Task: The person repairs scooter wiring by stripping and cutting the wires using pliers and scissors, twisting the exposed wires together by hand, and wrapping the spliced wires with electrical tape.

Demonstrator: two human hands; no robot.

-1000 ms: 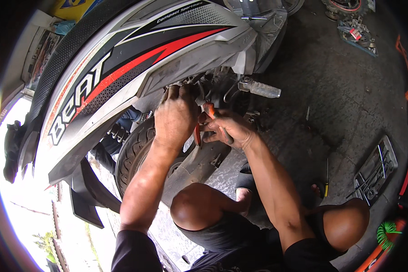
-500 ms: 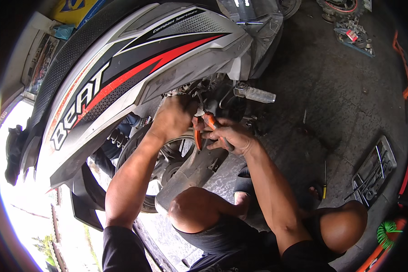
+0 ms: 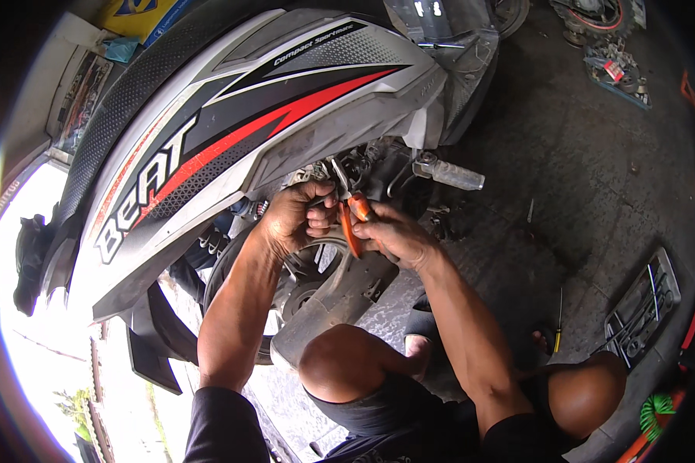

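My right hand [image 3: 398, 238] grips a pair of pliers with orange handles [image 3: 350, 231], their metal jaws pointing up toward the scooter's underside. Just left of the jaws, my left hand [image 3: 295, 217] is closed, its thumb against curled fingers. Whatever it pinches is too small or hidden to make out. Both hands are below the white, black and red side panel [image 3: 286, 131] of a scooter, close to exposed mechanical parts [image 3: 313, 171]. Behind and below them is the rear wheel [image 3: 316, 266].
A folding footpeg [image 3: 452, 173] sticks out right of the hands. On the dark floor lie a yellow-handled screwdriver [image 3: 557, 338] and a grey tray of tools [image 3: 647, 297]. Farther off is a tray of loose parts [image 3: 618, 71]. My knee [image 3: 340, 359] is below the wheel.
My left hand has drawn slightly down and turned, showing its curled fingers. The pliers' jaws now show more plainly beside it. The whole view has shifted a little.
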